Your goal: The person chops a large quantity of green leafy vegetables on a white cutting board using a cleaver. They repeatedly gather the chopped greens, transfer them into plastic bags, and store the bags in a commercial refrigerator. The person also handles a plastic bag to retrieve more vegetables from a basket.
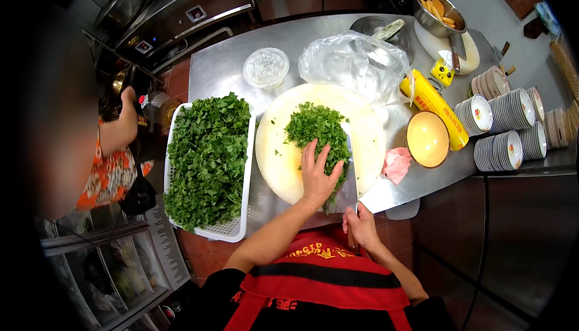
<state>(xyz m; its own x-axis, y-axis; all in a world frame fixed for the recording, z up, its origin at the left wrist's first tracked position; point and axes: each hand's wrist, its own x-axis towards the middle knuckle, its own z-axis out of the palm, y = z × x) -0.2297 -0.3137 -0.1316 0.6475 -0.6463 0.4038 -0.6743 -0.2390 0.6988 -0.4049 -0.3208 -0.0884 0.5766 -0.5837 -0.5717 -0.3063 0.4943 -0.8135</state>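
My left hand (pixel 319 172) lies with spread fingers on a heap of chopped leafy herbs (pixel 316 125), which sits on a round cutting board (pixel 280 168). My right hand (pixel 360 227) grips the handle of a cleaver (pixel 348 186). The broad blade lies at the right side of the herbs, some of which rest over it, and reaches past the board's near edge. Left of the board, a white plastic basket (pixel 249 168) is piled with leafy green herbs (pixel 208 163).
On the steel table (pixel 217 64) are a lidded plastic tub (pixel 266 68), a clear plastic bag (pixel 353 66), a yellow wrap box (pixel 434 109), a tan bowl (pixel 428 138), a pink cloth (pixel 397 164) and stacked dishes (pixel 497 151). Another person (pixel 113 136) stands at the left.
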